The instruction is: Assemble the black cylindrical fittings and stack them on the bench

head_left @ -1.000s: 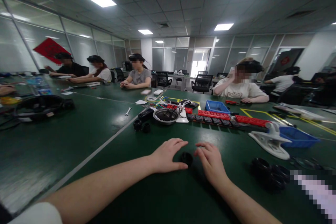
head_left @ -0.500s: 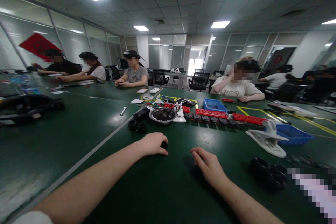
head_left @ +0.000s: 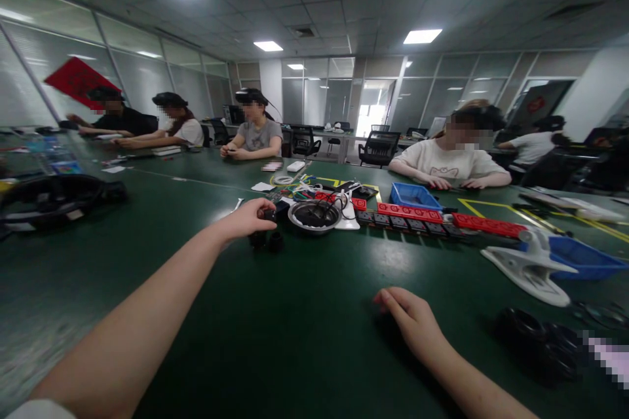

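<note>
My left hand (head_left: 248, 218) is stretched far forward over the green table (head_left: 304, 327). Its fingers are closed on a small black round part (head_left: 269, 214). It hovers just above two similar black round parts (head_left: 266, 241) standing on the table, left of a metal bowl (head_left: 314, 217). My right hand (head_left: 411, 322) rests near me on the table with loosely curled fingers and holds nothing. A cluster of black ring-shaped parts (head_left: 538, 342) lies to its right.
Red and black power strips (head_left: 432, 217) run right of the bowl, with a blue tray (head_left: 411, 196) behind. A white clamp (head_left: 531, 266) and a second blue tray (head_left: 587, 256) sit right. A black headset (head_left: 54, 200) lies left. Several people sit across the table.
My left hand closed over the black part that lay between my hands and carried it forward to the two black parts by the bowl. My right hand drew back slightly.
</note>
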Action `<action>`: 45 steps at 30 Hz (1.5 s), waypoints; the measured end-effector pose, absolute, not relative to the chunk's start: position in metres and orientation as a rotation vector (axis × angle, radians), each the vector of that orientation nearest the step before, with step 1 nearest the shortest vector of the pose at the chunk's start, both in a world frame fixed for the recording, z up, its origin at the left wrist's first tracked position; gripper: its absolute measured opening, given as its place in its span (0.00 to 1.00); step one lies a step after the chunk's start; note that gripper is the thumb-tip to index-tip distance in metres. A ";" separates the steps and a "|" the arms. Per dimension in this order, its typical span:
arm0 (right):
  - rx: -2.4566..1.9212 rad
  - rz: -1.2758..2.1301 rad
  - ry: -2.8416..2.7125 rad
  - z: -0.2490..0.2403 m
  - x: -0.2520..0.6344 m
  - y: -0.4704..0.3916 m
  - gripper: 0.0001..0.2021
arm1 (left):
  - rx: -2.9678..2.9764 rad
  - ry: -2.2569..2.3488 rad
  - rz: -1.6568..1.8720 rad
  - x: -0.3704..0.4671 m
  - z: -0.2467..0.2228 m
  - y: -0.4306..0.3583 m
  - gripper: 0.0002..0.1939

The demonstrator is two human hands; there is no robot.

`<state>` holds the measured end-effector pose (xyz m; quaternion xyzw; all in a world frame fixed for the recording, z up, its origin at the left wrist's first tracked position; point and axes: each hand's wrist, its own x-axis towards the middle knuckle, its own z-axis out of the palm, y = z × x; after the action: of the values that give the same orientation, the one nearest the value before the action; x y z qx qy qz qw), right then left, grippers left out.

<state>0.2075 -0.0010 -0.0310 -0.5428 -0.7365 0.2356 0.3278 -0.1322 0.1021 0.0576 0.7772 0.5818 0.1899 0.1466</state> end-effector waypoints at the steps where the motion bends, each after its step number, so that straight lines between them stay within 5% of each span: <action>1: -1.446 0.645 -1.927 -0.031 0.207 -0.001 0.20 | 2.229 1.684 0.564 -0.134 0.055 0.105 0.24; 18: -1.453 0.730 -1.979 -0.030 0.203 -0.003 0.19 | 2.298 1.617 0.796 -0.133 0.027 0.115 0.25; 39: -1.440 0.748 -2.066 -0.033 0.203 -0.001 0.15 | 2.551 1.678 0.368 -0.127 0.008 0.121 0.18; 45: -1.420 0.663 -1.993 -0.035 0.204 -0.002 0.20 | 2.595 1.701 0.339 -0.122 0.016 0.111 0.19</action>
<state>0.2039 -0.0018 -0.0345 -0.5345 -0.7502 0.2497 0.2985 -0.1219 0.1108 0.0160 0.8313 0.5451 0.1086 0.0101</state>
